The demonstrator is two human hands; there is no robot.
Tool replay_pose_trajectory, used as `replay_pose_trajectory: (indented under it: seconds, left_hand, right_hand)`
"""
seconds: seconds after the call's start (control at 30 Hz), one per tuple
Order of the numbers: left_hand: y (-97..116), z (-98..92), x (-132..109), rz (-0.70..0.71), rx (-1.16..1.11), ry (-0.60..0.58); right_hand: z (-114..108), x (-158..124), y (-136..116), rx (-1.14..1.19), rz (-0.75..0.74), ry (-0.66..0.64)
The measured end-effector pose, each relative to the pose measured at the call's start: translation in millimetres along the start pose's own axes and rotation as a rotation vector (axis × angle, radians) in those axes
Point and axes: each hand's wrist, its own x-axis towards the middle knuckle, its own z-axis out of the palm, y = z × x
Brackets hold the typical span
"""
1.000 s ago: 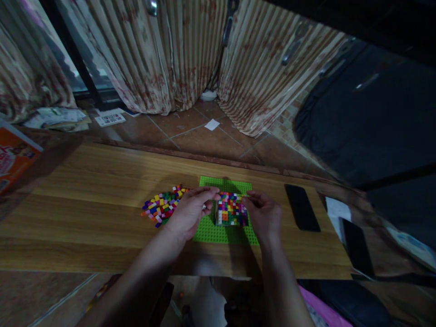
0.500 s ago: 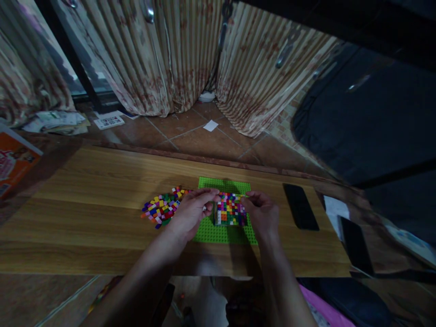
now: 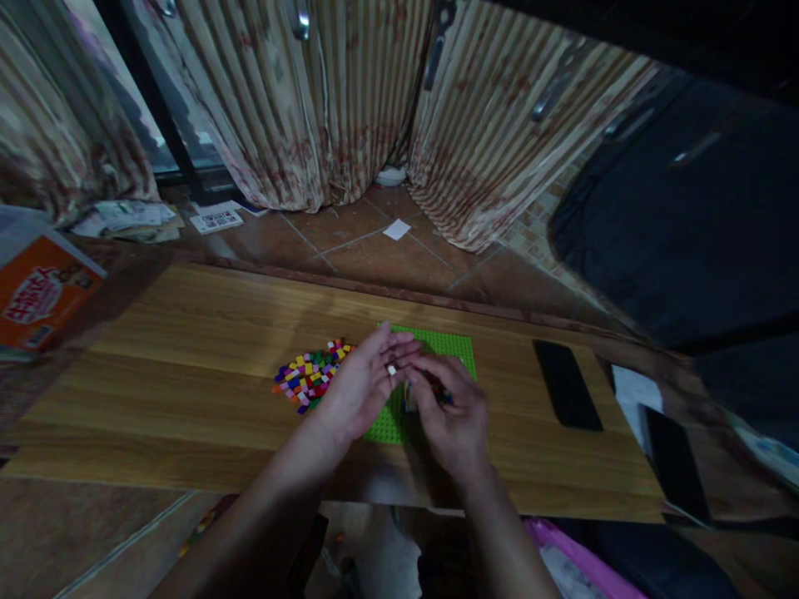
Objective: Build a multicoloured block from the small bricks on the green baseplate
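Observation:
My left hand (image 3: 365,387) is turned palm up with its fingers loosely extended. A small white toy brick (image 3: 392,370) rests on it near the fingers. From the right, my right hand (image 3: 454,408) reaches over, its fingertips close to the white brick; thumb and forefinger are apart, and I see nothing between them. Beneath both hands lies a green studded baseplate (image 3: 459,344). The multicoloured brick build on it is mostly hidden by my right hand. Left of my left hand is a loose pile of small coloured bricks (image 3: 309,376).
A black phone (image 3: 567,384) lies on the wooden table (image 3: 187,358) to the right. Beyond the right end are white paper (image 3: 637,399) and another dark flat device (image 3: 674,466). An orange-labelled container (image 3: 47,287) stands at the left. Curtains (image 3: 368,100) hang behind.
My right hand has moved left from the build's right edge to my left hand. My left palm has turned upward, showing the white brick. The view has shifted slightly.

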Motion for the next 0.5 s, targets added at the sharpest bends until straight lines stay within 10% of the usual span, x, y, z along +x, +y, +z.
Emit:
replay_pose_trajectory:
  seconds: [0.5]
  left_hand:
    - [-2.0, 0.9, -4.3, 0.057, 0.084, -0.068]
  right_hand:
    - [8.6, -0.2, -1.0, -0.112, -0.002, -0.097]
